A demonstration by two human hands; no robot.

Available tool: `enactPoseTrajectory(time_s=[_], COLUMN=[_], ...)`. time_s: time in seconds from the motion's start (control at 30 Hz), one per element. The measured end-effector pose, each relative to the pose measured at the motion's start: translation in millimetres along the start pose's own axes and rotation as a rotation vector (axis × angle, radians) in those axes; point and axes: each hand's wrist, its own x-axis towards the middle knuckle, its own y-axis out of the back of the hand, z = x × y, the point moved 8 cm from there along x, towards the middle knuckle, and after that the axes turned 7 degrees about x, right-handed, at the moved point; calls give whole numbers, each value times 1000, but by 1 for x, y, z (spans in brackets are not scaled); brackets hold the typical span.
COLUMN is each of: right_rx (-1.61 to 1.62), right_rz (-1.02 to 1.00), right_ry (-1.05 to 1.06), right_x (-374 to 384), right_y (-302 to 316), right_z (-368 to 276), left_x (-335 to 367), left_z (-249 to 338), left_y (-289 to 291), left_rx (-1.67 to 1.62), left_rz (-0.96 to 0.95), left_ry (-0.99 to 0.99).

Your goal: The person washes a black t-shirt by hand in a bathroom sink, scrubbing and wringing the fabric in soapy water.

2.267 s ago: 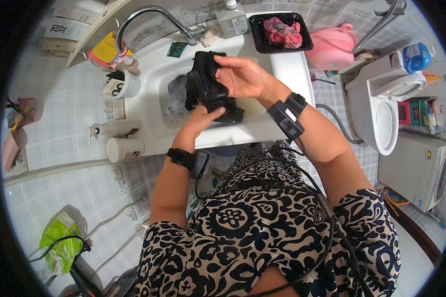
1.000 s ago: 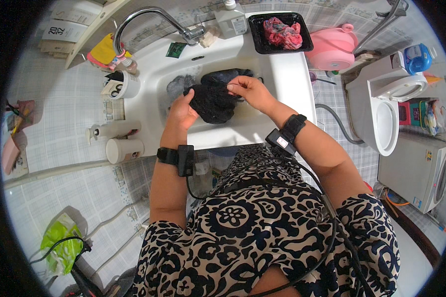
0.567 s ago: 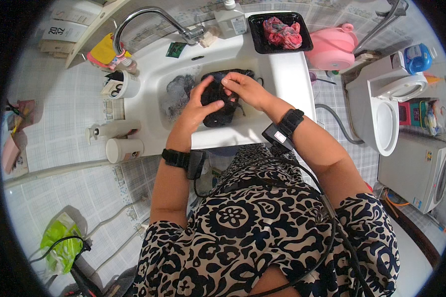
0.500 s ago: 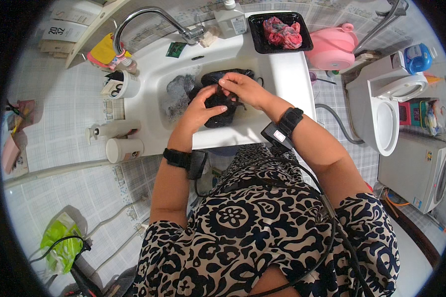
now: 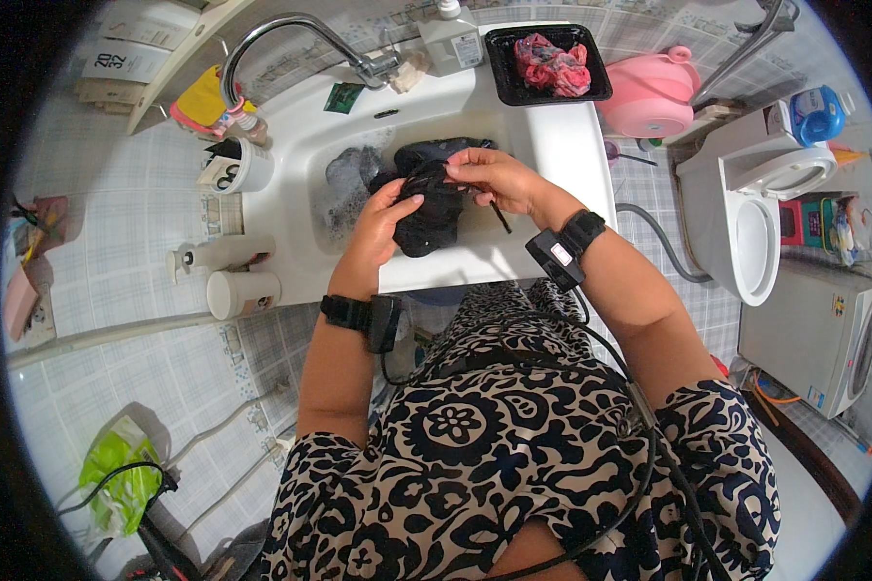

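A dark wet garment (image 5: 428, 218) hangs between my hands over the white sink (image 5: 545, 198). My left hand (image 5: 386, 221) pinches its left edge between thumb and fingers. At its upper right side, my right hand (image 5: 494, 178) grips the cloth, and a thin black strap dangles below the fingers. Behind, more dark cloth (image 5: 426, 152) lies in the cloudy water. Soapy foam (image 5: 344, 208) floats to the left of the garment. What kind of garment it is cannot be made out.
A chrome faucet (image 5: 295, 21) arches over the back left. On the sink's back right corner sits a black tray (image 5: 596, 87) with red and grey cloth; a soap bottle (image 5: 452, 44) stands beside it. White containers (image 5: 244, 293) line the left side. A toilet (image 5: 736, 223) is at right.
My hands have moved apart, the right one going rightward. The dark garment is now spread between them, and its strap hangs free.
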Motion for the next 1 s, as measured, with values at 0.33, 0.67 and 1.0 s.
enactPoseTrajectory(time_s=[0.33, 0.67, 1.0], right_rx=[-60, -594, -207], right_rz=[65, 156, 234], right_ry=[256, 354, 364], right_x=[-1, 0, -16], right_y=[5, -12, 6], right_z=[-14, -7, -8], left_x=[-4, -2, -1], left_z=[-2, 4, -10], left_y=[1, -1, 11], left_rx=[11, 199, -304], left_rz=[103, 182, 161], left_ry=[35, -72, -8])
